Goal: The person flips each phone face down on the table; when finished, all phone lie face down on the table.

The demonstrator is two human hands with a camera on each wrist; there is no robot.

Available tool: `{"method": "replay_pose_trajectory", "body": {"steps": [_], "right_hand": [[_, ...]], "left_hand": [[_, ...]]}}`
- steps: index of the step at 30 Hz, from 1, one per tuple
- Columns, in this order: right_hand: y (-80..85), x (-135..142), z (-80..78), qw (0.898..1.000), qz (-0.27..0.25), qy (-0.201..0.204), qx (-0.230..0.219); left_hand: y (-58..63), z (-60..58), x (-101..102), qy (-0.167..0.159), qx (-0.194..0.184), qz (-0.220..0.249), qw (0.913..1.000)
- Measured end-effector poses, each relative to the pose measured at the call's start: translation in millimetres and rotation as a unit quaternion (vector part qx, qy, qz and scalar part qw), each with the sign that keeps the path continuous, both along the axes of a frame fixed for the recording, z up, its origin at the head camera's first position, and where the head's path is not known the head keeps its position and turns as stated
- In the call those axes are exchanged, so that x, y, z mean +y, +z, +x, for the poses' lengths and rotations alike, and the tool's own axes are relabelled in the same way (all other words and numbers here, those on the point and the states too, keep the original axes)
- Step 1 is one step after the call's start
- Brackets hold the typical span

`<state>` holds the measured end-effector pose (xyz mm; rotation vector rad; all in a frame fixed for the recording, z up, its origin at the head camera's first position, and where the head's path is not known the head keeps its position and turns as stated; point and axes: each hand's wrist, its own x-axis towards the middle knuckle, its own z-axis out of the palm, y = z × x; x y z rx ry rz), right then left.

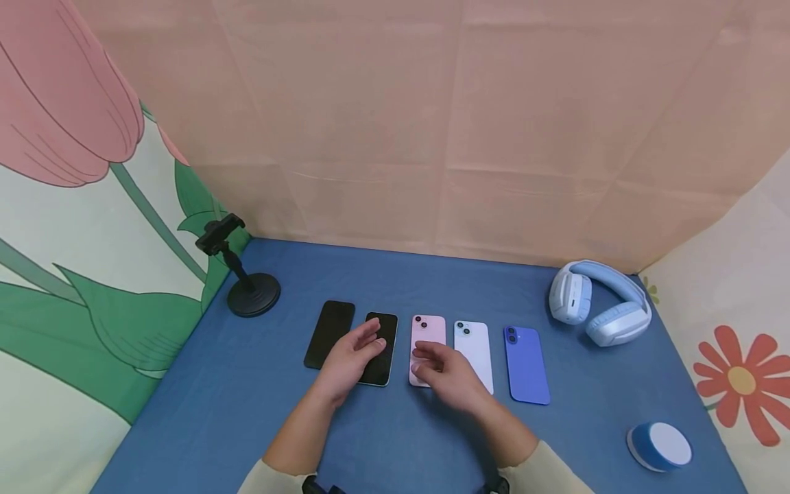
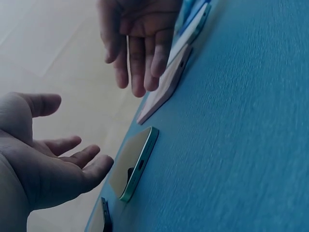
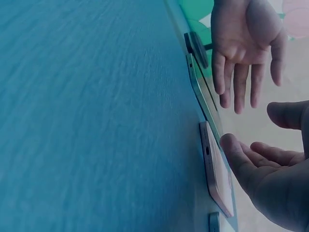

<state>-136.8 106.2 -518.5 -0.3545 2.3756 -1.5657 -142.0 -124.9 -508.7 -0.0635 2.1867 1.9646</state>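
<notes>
Five phones lie in a row on a blue tabletop, several within reach of the hands. My left hand (image 1: 347,361), relaxed and holding nothing, hovers over two phones with dark screens up, the far-left phone (image 1: 329,333) and the green-edged phone (image 1: 384,360). Above the pink phone (image 1: 428,328) and the white phone (image 1: 474,350) is my right hand (image 1: 450,374), its fingers loosely bent with nothing in them. Both palms face each other across a gap, as the left wrist view shows. Further right, a blue-violet phone (image 1: 527,365) lies with its camera side up.
A black phone stand (image 1: 253,295) with a round base stands at the back left. Light blue headphones (image 1: 620,322) rest at the back right. Near the front right sits a blue and white round object (image 1: 660,446). Printed cloth walls surround the blue tabletop (image 1: 395,439).
</notes>
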Motion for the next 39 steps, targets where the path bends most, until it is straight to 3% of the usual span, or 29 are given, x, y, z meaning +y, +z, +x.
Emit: {"method": "replay_pose_trajectory", "body": {"steps": [10,24,32,39], "right_hand": [[-2.4,-8.3,-5.3,0.999,-0.02,0.03,-0.017],[-3.8,-24.4,-10.5,0.999,-0.019,0.032,-0.033],[-4.4,-31.8,-9.8,0.997,-0.044,0.029,-0.061],[-9.5,-34.8,-9.0,0.995,-0.059,0.03,-0.068]], "left_hand": [[-0.3,-2.3,-7.3,0.009,-0.01,-0.016,0.9998],[-3.4,2.4,-16.7,0.009,-0.008,-0.038,0.9992],[-10.0,5.7,-23.3,-0.001,-0.015,-0.023,0.9996],[-7.3,10.4,-25.6,-0.012,-0.017,-0.012,0.9997]]}}
